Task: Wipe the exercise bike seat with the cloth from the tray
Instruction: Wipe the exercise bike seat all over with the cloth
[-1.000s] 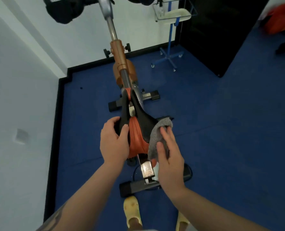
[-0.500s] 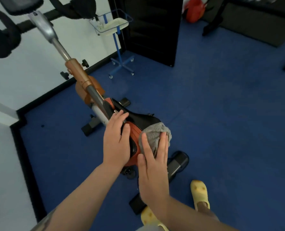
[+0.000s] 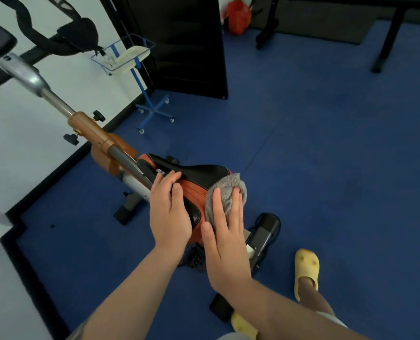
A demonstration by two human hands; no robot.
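1. The left hand (image 3: 170, 212) lies curled over the near left side of the bike seat (image 3: 196, 185), fingers wrapped on it — keep that hold firm so the saddle stays put.
2. The right hand (image 3: 224, 238) presses flat, fingers spread, on the grey cloth (image 3: 224, 192) at the seat's right rear edge — sweep with even pressure along the whole top.

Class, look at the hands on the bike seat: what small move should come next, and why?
Probably slide the right hand forward, dragging the grey fluffy cloth toward the nose of the black and orange bike seat. The cloth sits bunched at the seat's wide rear right side, the black top ahead is uncovered, and the left hand steadies the seat.
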